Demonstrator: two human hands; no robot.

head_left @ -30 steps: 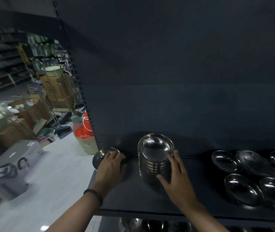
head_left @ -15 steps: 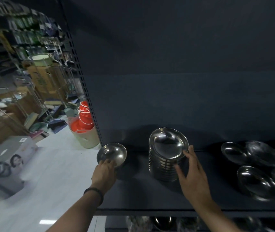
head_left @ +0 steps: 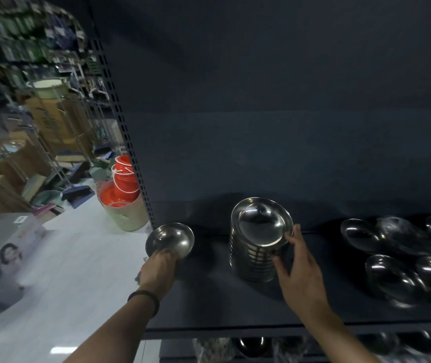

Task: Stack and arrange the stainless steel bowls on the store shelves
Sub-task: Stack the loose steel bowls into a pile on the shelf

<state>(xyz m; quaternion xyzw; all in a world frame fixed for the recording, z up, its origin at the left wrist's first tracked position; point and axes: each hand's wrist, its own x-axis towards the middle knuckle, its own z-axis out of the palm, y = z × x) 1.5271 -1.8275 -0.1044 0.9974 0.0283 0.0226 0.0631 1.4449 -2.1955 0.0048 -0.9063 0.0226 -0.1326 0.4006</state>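
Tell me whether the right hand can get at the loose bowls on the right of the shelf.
Probably yes. The right hand grips the stack of bowls, and only bare shelf lies between it and the loose bowls; it must let go first.

The left hand's (head_left: 158, 268) fingers are hidden behind the small steel bowl (head_left: 170, 239) it holds. The right hand (head_left: 301, 273) covers the near right side of the stack of bowls (head_left: 256, 247). The loose bowls (head_left: 390, 277) on the right are cut off by the frame edge. What lies on the lower shelf (head_left: 261, 345) is too dark and blurred to count. The aisle goods (head_left: 38, 48) on the left are smeared.
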